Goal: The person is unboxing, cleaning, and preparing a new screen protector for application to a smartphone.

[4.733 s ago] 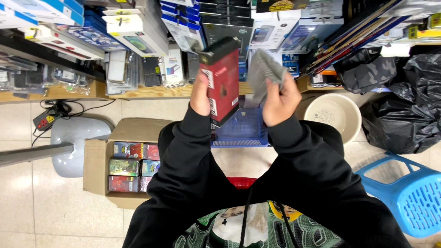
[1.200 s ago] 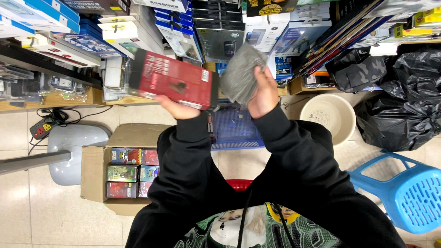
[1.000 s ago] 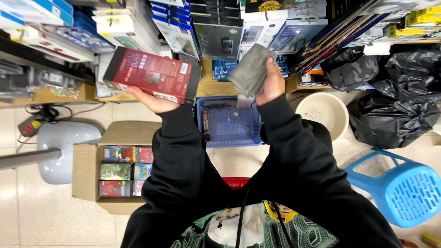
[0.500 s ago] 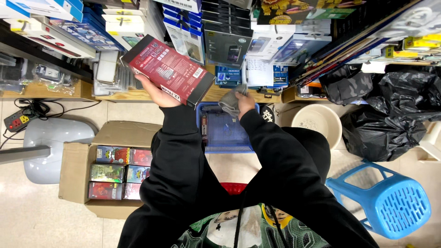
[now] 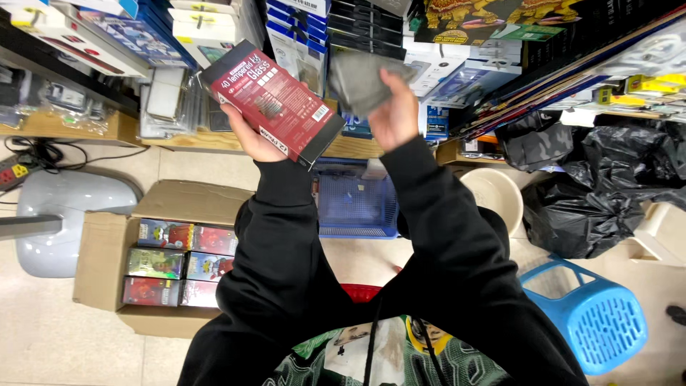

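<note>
Head view, upper centre of the frame. The left hand (image 5: 251, 137) grips a flat red box (image 5: 271, 102) from below, fingers clamped on its underside; the box is tilted, its printed face up. The right hand (image 5: 393, 114) holds a grey cloth (image 5: 364, 80), fingers closed on it. Half a second earlier this hand was low, over the blue basket (image 5: 355, 205); it now stands raised beside the box, cloth just apart from it. Lower left: an open cardboard carton (image 5: 100, 264) of coloured packs. Lower right: a blue stool (image 5: 597, 322).
</note>
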